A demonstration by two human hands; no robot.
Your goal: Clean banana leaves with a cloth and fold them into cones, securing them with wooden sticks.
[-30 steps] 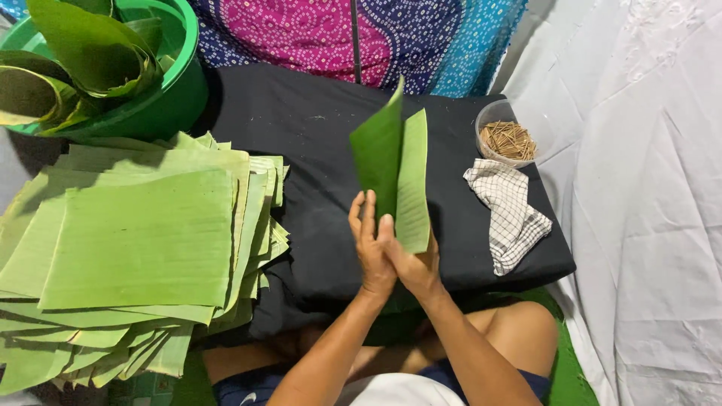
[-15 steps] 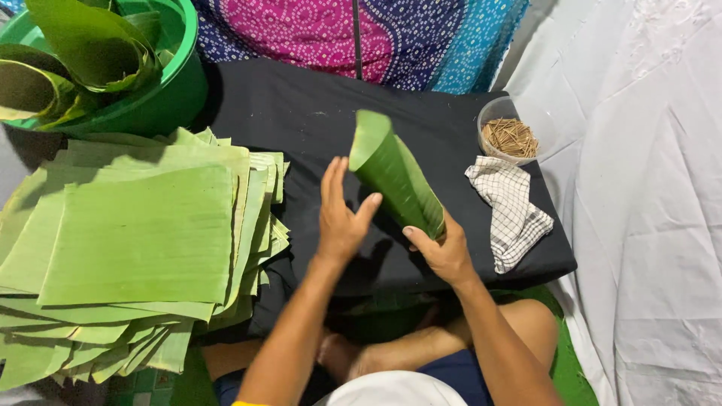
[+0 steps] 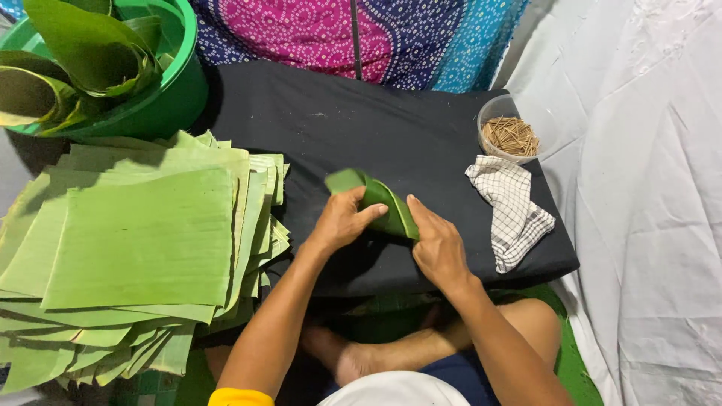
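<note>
Nearest the camera, the person is sitting cross-legged, a bare foot (image 3: 353,361) showing between the forearms, and both hands are working low over the black desk (image 3: 316,128). The left hand (image 3: 342,220) is curling around the near end of a rolled banana leaf (image 3: 380,199), thumb pressing on its top, while the right hand (image 3: 436,244) is lying over the roll's other end with fingers bent, gripping it from the right. Half a second ago the roll was being held up, standing tilted above the desk; now it is lying almost flat, close to the cloth, and both hands have come down with it. A second ago the leaf was only folded, upright between the palms. One rolled leaf is in the hands. To the left, one big stack of cut leaf sheets (image 3: 135,240) is lying fanned out, too many to count, its edge overlapping the desk. To the right, one checked cloth (image 3: 511,210) is lying crumpled, and just beyond it one clear bowl of small sticks (image 3: 511,135) is standing. Farthest off, at the upper left, one green basin (image 3: 165,98) is holding several curled leaves (image 3: 83,53)
</note>
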